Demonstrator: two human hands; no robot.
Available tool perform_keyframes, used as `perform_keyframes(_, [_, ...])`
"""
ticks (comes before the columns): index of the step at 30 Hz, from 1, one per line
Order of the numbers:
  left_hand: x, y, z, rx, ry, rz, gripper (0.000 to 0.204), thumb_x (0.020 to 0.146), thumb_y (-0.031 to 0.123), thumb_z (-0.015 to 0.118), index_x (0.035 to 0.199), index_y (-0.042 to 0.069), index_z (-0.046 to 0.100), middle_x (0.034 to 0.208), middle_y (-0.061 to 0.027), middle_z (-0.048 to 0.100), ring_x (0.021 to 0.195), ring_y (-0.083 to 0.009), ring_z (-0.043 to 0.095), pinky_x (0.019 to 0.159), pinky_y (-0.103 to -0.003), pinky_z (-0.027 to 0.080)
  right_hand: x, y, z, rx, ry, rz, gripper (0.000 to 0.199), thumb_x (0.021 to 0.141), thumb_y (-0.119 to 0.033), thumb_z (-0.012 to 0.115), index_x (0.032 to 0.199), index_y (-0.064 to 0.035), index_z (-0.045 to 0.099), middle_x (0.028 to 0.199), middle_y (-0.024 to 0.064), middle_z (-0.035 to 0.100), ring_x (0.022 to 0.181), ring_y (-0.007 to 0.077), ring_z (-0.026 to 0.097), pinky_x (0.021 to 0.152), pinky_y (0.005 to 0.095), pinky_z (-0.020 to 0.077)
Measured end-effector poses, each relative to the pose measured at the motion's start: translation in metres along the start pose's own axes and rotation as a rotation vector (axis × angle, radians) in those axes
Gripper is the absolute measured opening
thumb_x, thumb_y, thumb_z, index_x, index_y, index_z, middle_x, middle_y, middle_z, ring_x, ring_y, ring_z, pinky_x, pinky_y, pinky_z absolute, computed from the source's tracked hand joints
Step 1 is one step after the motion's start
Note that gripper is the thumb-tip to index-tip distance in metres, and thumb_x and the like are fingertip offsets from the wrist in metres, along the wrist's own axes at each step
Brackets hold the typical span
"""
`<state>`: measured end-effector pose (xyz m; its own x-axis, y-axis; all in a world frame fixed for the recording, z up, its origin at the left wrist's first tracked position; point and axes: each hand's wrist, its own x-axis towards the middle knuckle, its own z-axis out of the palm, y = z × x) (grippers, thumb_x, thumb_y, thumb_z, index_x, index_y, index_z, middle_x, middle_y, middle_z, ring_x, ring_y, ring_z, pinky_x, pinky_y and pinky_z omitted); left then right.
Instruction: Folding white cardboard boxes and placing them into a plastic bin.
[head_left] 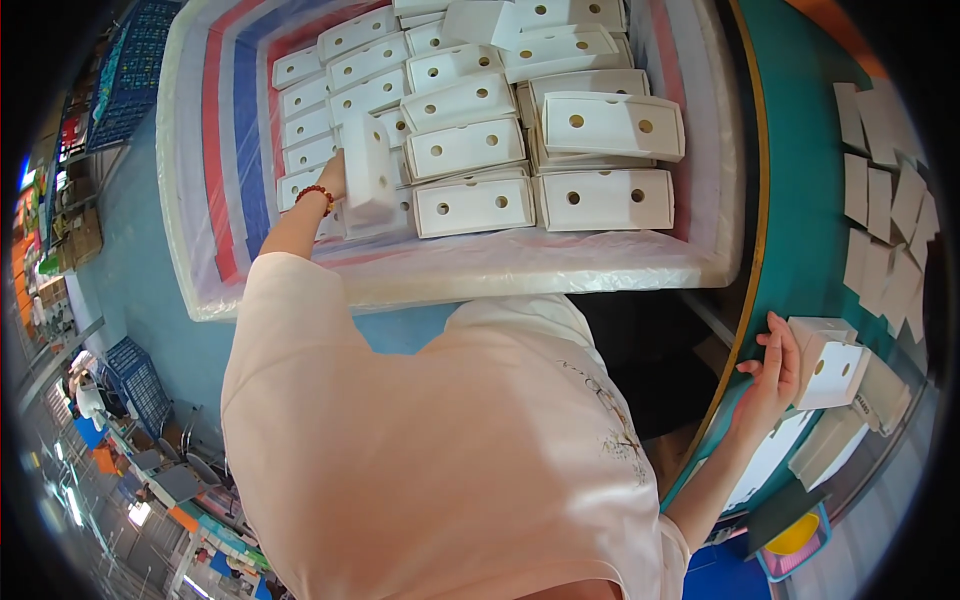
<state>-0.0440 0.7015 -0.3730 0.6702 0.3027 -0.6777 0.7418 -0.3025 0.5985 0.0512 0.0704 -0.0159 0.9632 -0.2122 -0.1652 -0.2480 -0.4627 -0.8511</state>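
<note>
My left hand (333, 183), with a red bead bracelet at its wrist, grips a white cardboard box (366, 165) stood on end. That box hides most of its fingers. It is inside a large lined bin (450, 280), where rows of similar white boxes (465, 148), each with two round holes, lie stacked. Off to the right, my right hand (775, 370) is over the green table, fingers apart and loosely curved. Beside its fingertips is another white two-hole box (832, 368); whether they touch it I cannot tell.
White flat pieces (880, 210) lie spread over the green table (795, 220). Nearer me on that table are pale packets (830, 445). A yellow bowl (793, 535) sits in a pink-and-blue basket at the lower right. Blue crates (138, 385) stand on the floor at left.
</note>
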Motion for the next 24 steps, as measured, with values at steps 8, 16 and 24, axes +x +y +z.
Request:
perform_keyframes(8, [0.021,-0.03,0.0,0.244,0.359,0.018,0.074,0.07,0.032,0.073,0.126,-0.002,0.039,0.118,-0.0201,0.05,0.106,-0.042,0.051,0.091,-0.047,0.046,0.005,0.0,-0.003,0.036,-0.012,0.01,0.022,0.094,-0.017,0.05,0.108,-0.004,0.061,0.112,0.0038,0.062,0.087,0.0059,0.053,0.053,0.0167,0.0436])
perform_keyframes(16, [0.009,0.015,0.008,-0.416,0.227,-0.513,0.02,0.08,0.01,0.058,0.095,-0.004,0.057,0.093,-0.0162,0.058,0.089,-0.0262,0.062,0.069,-0.04,0.058,0.002,0.005,-0.003,0.099,0.038,0.039,0.023,0.094,-0.019,0.051,0.108,-0.004,0.061,0.111,0.0045,0.062,0.085,0.0058,0.054,0.053,0.0169,0.0436])
perform_keyframes(24, [-0.005,0.037,-0.044,0.537,0.264,0.141,0.022,0.077,0.009,0.054,0.094,0.007,0.068,0.09,-0.0158,0.067,0.085,-0.0297,0.065,0.075,-0.037,0.05,0.001,0.007,-0.002,0.112,0.07,0.038,0.023,0.094,-0.019,0.052,0.108,-0.0039,0.061,0.11,0.0044,0.062,0.084,0.0055,0.053,0.052,0.0161,0.0418])
